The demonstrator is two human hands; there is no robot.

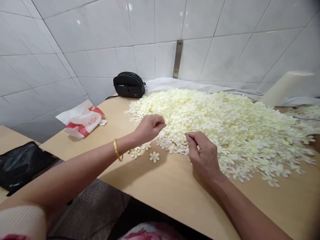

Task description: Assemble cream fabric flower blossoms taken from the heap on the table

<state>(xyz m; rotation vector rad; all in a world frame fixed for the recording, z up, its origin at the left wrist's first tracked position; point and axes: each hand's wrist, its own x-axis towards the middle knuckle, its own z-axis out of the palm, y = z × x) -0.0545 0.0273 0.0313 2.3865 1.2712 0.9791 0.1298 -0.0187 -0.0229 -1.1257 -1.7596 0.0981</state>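
Note:
A large heap of small cream fabric flowers (220,123) covers the right half of a tan wooden table (160,190). My left hand (148,128), with a gold bangle on its wrist, hovers at the heap's near-left edge with its fingers curled into a pinch; what it holds is hidden. My right hand (203,155) rests at the heap's front edge, fingers pressed together, and what is in them is too small to name. One loose flower (154,156) lies on the bare table between my hands.
A black handbag (129,85) sits at the back by the tiled wall. A white and red plastic packet (82,121) lies at the table's left. A black mesh item (21,163) lies on a second table at far left. A cream cone (285,88) stands at back right.

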